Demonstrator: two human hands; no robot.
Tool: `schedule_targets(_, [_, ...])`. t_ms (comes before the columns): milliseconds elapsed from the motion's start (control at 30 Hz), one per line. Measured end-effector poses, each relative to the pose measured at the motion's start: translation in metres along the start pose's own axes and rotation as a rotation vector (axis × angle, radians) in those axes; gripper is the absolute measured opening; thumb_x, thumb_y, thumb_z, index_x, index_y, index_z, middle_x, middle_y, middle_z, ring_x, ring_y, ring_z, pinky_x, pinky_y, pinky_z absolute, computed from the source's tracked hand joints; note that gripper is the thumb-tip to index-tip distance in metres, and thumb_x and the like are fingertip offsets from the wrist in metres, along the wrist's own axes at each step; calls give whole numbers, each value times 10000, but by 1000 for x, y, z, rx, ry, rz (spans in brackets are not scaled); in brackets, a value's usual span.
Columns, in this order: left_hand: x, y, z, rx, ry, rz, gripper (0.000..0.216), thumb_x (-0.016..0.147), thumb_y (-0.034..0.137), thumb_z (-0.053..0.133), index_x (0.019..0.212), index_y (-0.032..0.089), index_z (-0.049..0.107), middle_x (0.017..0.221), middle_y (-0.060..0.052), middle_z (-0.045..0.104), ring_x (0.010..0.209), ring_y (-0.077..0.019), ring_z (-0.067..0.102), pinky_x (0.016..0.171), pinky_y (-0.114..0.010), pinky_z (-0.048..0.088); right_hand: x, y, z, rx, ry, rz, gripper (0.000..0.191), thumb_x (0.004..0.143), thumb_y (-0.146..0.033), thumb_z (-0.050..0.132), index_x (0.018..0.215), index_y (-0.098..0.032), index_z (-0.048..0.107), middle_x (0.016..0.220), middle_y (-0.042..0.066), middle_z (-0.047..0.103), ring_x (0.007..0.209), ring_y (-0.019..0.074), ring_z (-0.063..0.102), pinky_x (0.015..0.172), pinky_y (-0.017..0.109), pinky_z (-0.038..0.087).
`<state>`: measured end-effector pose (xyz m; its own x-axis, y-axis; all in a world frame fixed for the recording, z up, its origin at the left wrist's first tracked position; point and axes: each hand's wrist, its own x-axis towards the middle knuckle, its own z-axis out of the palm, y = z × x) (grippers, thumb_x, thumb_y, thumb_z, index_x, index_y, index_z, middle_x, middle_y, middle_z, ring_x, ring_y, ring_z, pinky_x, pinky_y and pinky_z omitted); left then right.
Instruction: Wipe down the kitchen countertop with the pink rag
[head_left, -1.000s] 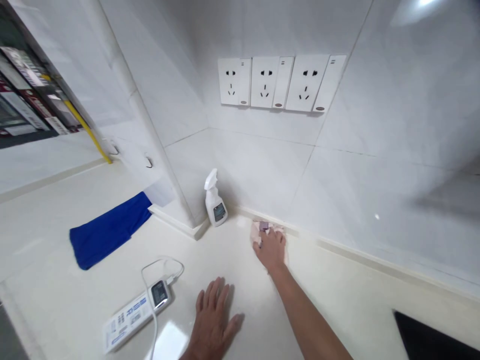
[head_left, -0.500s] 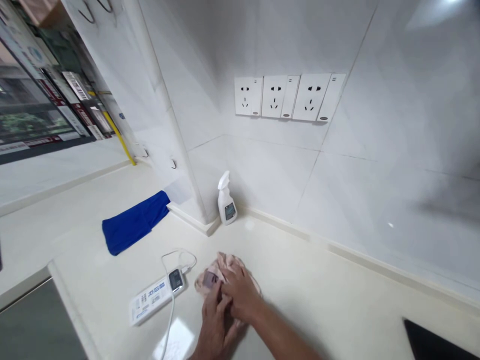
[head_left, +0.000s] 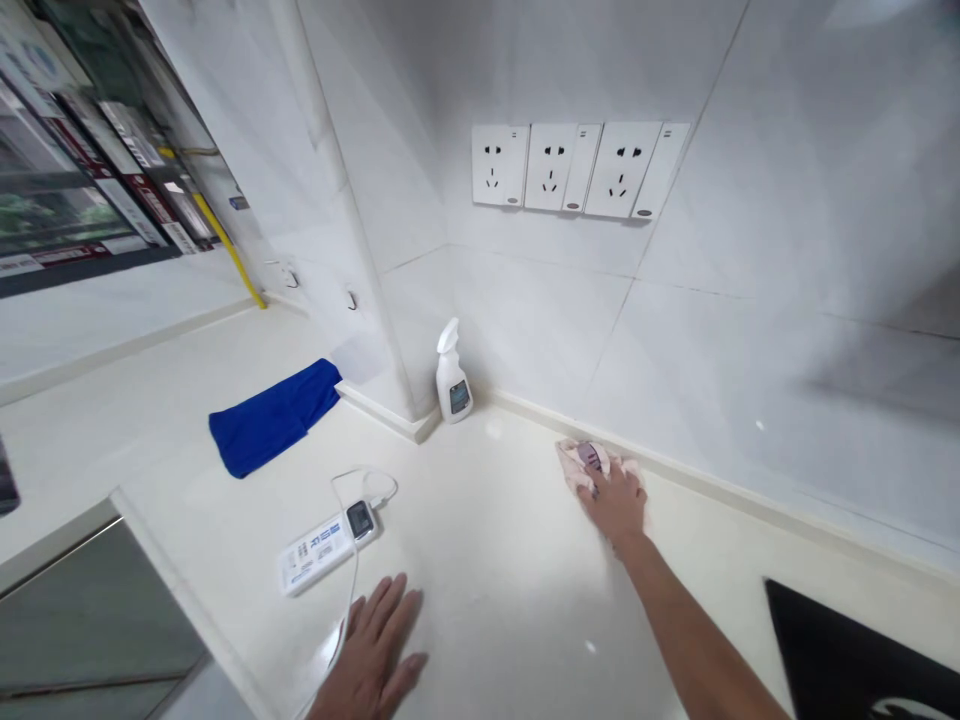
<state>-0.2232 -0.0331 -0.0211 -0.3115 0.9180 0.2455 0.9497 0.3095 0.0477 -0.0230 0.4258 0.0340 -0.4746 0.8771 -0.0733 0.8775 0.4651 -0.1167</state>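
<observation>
My right hand (head_left: pixel 616 502) presses a crumpled pale pink cloth (head_left: pixel 573 466) against the counter (head_left: pixel 480 560), close to the foot of the back wall. A purplish patch shows on the cloth, and part of it is hidden under my fingers. My left hand (head_left: pixel 373 650) is flat at the lower middle, fingers stretched out and holding nothing. Beside that hand runs the white cable of a white power bank (head_left: pixel 319 553), which has a small dark display.
In the wall corner stands a white spray bottle (head_left: pixel 453 385). A folded blue cloth (head_left: pixel 274 415) lies left of it. A black flat panel (head_left: pixel 847 650) is at the lower right, a sink-like recess (head_left: pixel 97 620) at the lower left. Several sockets (head_left: pixel 555 168) line the wall.
My right hand has carried the pink cloth right and back toward the wall. My left hand has come off the cloth, moved left and opened flat. The view has tilted slightly down.
</observation>
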Motion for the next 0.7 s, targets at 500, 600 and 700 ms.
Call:
schedule_targets(500, [-12,-11,14,-279,116,-90,705,1056,491,480,1709,358,250,1741,-80,411,1577,-333,439,1218,-570,511,-262,-155,82,316,3,-1009,828,834,-603,775,1599,-490,477,1732,-39,424,1566,416,361,1269,596,373])
schedule_targets(600, [-10,-14,18,-287,74,-71,674,1050,504,516,1683,361,330,1700,-75,480,1549,-318,477,1215,-544,514,-230,-105,53,182,49,-791,539,931,-613,714,1452,-513,621,1664,-64,512,1530,374,420,1246,572,401])
schedule_targets(700, [-5,-11,16,-234,57,-62,597,1039,484,573,1615,382,458,1665,-63,529,1522,-316,509,1180,-544,534,-187,-55,20,34,112,-362,402,1040,-515,656,1391,-320,666,1550,67,589,1353,296,592,1143,529,518])
